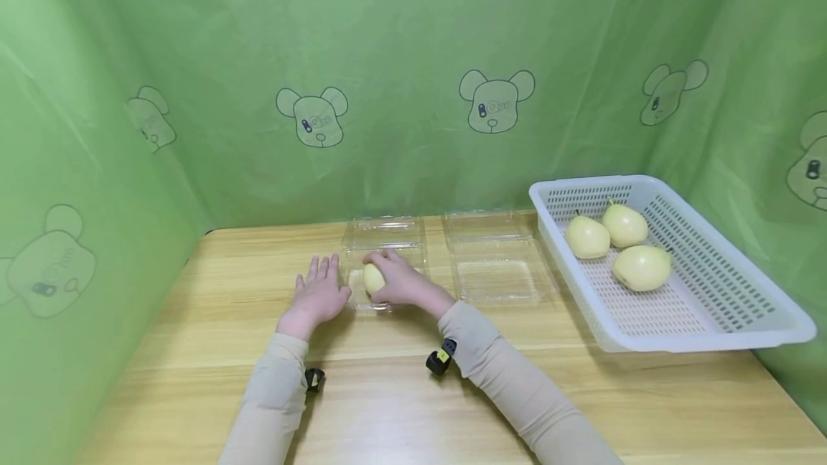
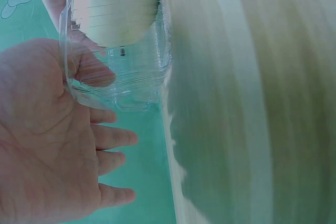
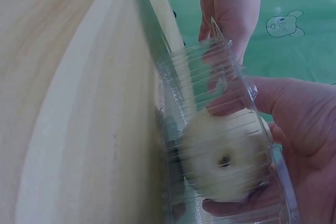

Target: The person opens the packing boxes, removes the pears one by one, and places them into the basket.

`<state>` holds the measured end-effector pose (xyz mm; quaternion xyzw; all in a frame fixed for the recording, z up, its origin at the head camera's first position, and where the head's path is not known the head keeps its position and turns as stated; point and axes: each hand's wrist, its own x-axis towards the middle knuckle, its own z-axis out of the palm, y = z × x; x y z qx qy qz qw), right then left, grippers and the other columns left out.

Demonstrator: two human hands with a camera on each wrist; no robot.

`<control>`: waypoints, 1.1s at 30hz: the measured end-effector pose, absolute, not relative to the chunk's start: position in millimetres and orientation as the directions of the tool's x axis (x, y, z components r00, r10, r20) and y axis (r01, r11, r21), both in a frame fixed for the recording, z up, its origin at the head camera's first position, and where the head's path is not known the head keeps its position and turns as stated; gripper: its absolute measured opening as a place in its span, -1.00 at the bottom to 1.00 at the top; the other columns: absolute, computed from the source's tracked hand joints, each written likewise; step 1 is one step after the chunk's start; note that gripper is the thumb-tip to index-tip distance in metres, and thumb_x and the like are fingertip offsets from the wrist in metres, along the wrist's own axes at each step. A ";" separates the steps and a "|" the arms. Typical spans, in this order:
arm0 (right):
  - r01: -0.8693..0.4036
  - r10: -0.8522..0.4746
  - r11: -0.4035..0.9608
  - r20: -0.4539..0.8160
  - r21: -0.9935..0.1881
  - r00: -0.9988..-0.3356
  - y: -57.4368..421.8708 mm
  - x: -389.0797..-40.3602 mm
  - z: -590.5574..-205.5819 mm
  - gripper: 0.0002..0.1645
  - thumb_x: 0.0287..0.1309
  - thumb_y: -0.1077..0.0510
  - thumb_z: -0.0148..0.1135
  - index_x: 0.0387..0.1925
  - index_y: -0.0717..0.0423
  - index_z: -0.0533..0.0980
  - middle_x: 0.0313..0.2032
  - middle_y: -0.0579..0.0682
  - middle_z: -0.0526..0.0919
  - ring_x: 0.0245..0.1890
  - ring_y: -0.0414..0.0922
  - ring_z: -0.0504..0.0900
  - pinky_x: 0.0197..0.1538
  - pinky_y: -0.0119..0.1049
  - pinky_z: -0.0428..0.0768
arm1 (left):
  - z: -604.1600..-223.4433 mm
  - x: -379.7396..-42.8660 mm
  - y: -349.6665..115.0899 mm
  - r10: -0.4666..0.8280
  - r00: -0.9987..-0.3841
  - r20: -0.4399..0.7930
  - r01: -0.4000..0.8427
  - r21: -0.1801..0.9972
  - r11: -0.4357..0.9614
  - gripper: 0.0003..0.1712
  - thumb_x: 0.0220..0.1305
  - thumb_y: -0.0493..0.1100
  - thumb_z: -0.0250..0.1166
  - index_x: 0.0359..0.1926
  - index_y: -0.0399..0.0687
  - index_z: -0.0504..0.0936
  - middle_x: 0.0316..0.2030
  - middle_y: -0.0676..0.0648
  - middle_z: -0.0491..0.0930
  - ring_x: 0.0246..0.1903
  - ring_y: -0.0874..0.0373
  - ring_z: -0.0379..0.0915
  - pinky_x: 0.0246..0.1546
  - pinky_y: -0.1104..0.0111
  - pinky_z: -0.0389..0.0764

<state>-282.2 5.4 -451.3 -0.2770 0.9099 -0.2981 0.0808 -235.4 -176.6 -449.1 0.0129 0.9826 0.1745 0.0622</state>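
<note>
My right hand (image 1: pixel 402 280) grips a pale yellow pear (image 1: pixel 372 279) inside the left clear plastic clamshell box (image 1: pixel 385 305). In the right wrist view the pear (image 3: pixel 223 156) shows through the ribbed clear wall, its dark blossom end toward the camera, with the thumb and fingers curled round it. To the left of that box is my left hand (image 1: pixel 318 294), fingers straight and spread. Its thumb is at the box's side in the left wrist view, where the palm (image 2: pixel 47 135) faces the camera and holds nothing. The box's lid (image 1: pixel 383 232) lies open at the back.
A second clear clamshell box (image 1: pixel 497 280) stands open to the right, no fruit in it. Beyond it, a white perforated plastic basket (image 1: pixel 698 341) holds three pears (image 1: pixel 642 268). Green curtains (image 1: pixel 400 34) hang behind and beside the wooden table (image 1: pixel 388 415).
</note>
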 end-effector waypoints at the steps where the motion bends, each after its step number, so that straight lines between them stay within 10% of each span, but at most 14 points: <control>1: -0.456 -0.552 0.668 0.018 -0.588 -0.833 5.5 -282.1 -451.3 -0.11 -0.18 0.21 0.47 0.29 -0.04 0.36 0.28 0.20 0.33 0.08 0.15 0.49 0.00 0.06 0.64 | -449.2 -235.5 -176.5 0.047 -0.992 -0.119 0.003 0.344 0.939 -0.10 0.41 0.08 -0.02 0.53 -0.22 -0.20 0.52 -0.32 -0.15 0.53 -0.24 -0.44 0.45 -0.29 -0.24; 33: -0.453 -0.532 0.665 0.049 -0.594 -0.846 8.4 -277.5 -448.2 -0.10 -0.21 0.19 0.50 0.27 -0.03 0.38 0.23 0.18 0.38 0.04 0.12 0.52 -0.03 0.04 0.67 | -451.7 -235.5 -176.6 0.039 -0.992 -0.118 -0.005 0.349 0.937 -0.11 0.42 0.07 -0.03 0.53 -0.21 -0.21 0.52 -0.33 -0.15 0.53 -0.26 -0.42 0.45 -0.29 -0.25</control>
